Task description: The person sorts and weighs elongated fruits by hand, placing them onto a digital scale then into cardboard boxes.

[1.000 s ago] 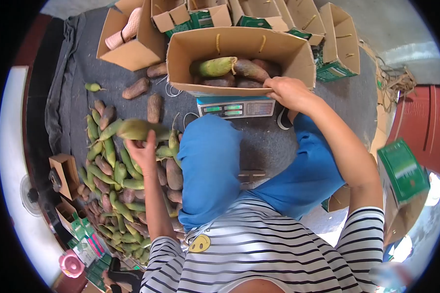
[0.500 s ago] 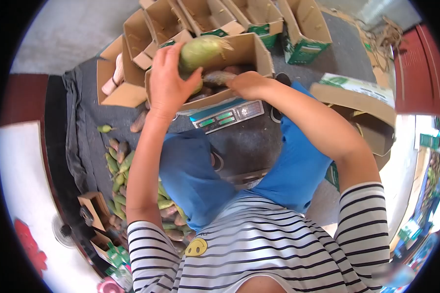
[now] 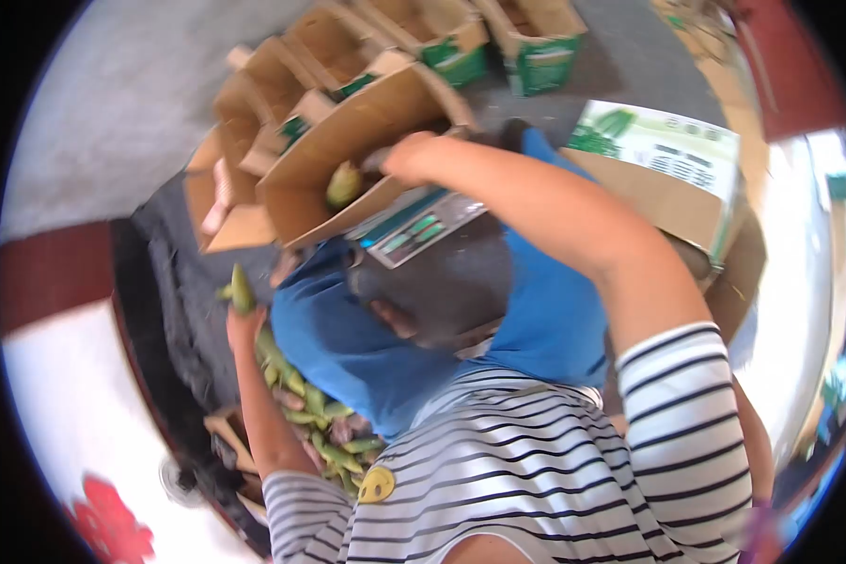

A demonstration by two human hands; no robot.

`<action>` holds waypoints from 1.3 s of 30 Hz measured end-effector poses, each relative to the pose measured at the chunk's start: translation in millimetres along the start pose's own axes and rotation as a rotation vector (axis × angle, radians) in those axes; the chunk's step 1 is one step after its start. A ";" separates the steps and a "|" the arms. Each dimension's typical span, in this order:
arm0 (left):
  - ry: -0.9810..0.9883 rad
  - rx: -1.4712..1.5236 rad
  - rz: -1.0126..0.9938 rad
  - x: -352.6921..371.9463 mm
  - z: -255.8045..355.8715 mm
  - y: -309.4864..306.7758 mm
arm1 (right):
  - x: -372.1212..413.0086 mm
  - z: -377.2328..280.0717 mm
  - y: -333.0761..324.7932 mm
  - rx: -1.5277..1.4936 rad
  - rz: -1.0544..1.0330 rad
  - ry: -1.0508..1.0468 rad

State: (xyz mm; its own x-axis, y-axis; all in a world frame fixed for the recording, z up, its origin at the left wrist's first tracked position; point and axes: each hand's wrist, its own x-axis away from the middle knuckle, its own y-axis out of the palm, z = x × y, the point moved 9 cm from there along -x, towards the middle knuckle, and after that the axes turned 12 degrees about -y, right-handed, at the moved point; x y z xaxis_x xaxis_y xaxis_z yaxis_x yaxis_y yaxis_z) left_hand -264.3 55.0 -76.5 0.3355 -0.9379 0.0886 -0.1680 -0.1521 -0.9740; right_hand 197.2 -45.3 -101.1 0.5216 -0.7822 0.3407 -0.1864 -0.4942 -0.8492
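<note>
The left hand (image 3: 245,326) pinches a green veg (image 3: 242,289), long way pointing ahead. The box (image 3: 296,195) is rightward, nearer the right hand (image 3: 412,158), whose grip is too blurry to tell.

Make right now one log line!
left hand: at green vegetable; right hand: at open box; inside: another green vegetable; scale: display lit

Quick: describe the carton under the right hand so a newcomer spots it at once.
Beyond the blue trousers, a scale shows lit green displays. Just behind it stands an open brown carton, the right hand at its near rim. Unlike the cartons behind, it shows a green vegetable inside.
</note>
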 end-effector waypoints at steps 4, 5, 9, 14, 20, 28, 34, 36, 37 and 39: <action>0.345 0.342 -0.212 -24.6 -87.6 148.5 | -26.0 18.9 20.0 0.008 -0.031 0.059; 0.285 0.286 -0.223 -33.6 -83.0 143.8 | -20.7 15.3 18.0 -0.011 -0.057 0.081; 0.418 0.402 0.129 3.1 18.3 -21.4 | 18.5 -12.1 -22.3 0.071 -0.066 0.040; 0.777 0.789 0.115 159.5 180.7 -162.8 | 191.8 22.3 -104.4 -0.333 1.060 0.017; 1.142 0.360 -0.027 214.7 274.3 -108.0 | 383.1 84.5 204.0 0.058 0.247 1.087; 1.048 0.137 -0.019 188.0 279.6 -29.5 | 441.0 76.1 323.5 -0.085 0.312 1.435; 0.995 0.142 -0.080 180.6 285.5 -23.8 | 534.7 158.3 176.5 0.120 0.757 1.421; 0.981 0.128 -0.083 180.2 286.0 -22.1 | 542.1 186.3 168.5 0.064 0.828 1.419; 0.979 0.117 -0.070 179.4 285.5 -19.9 | 535.2 195.9 162.0 0.046 0.876 1.418; 0.973 0.115 -0.054 177.7 286.6 -20.7 | 517.3 209.6 158.3 0.003 0.975 1.401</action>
State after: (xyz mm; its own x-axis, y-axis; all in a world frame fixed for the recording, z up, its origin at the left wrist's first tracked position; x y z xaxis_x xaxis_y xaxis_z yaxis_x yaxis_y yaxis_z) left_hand 64.4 -19.1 -100.3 -0.5788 -0.7860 0.2171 -0.0666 -0.2197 -0.9733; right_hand 612.0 -448.7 -143.9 -0.8525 -0.4826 -0.2007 0.0333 0.3331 -0.9423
